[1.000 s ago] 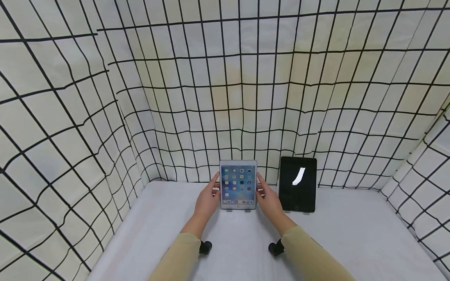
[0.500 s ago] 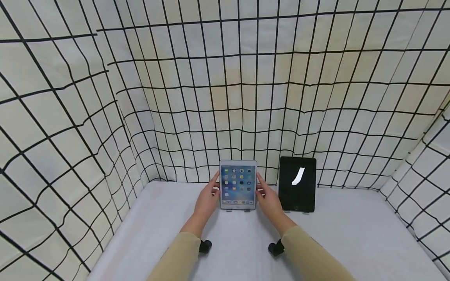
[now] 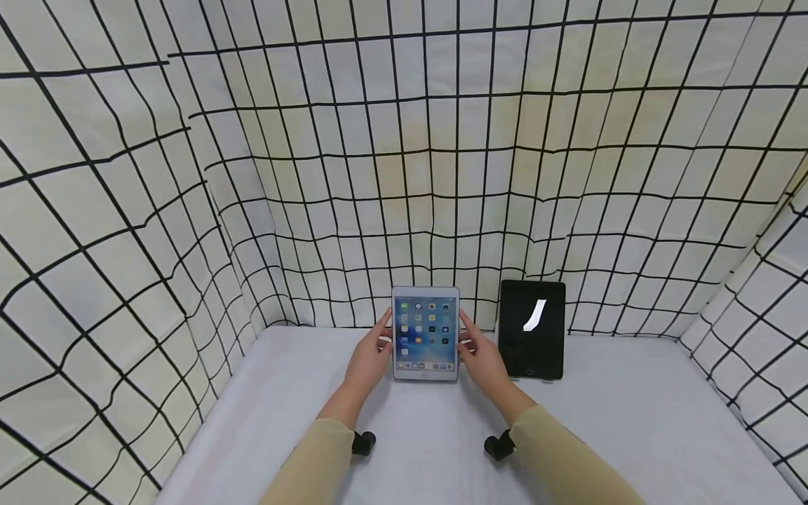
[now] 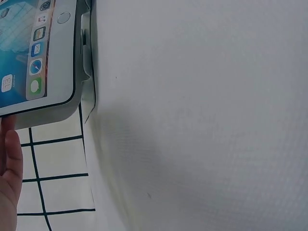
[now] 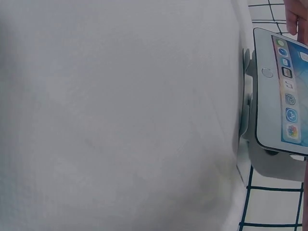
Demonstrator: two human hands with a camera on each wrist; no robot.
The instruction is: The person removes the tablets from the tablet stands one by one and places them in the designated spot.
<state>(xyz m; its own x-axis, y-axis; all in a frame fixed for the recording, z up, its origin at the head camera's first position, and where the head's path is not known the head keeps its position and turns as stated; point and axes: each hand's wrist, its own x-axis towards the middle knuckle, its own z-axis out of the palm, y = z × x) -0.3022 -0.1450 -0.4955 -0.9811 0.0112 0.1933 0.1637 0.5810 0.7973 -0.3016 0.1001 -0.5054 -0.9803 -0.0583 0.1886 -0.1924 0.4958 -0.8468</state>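
Black tablet (image 3: 532,344) near white tablet (image 3: 426,333) and hands (image 3: 485,360), gridded wall (image 3: 445,184) behind

Long sleeves on both arms, plain yellowish khaki, kinda soft-looking: left sleeve (image 3: 309,464) at seven o'clock in the head view, right sleeve (image 3: 568,459) at five. Each wrist's got a chunky little black camera with a rounded end. The left camera (image 3: 364,443) pokes out at about four o'clock from its cuff, the right camera (image 3: 500,447) around eight. Left grip (image 3: 368,359) and right grip (image 3: 485,359): just bare hands.
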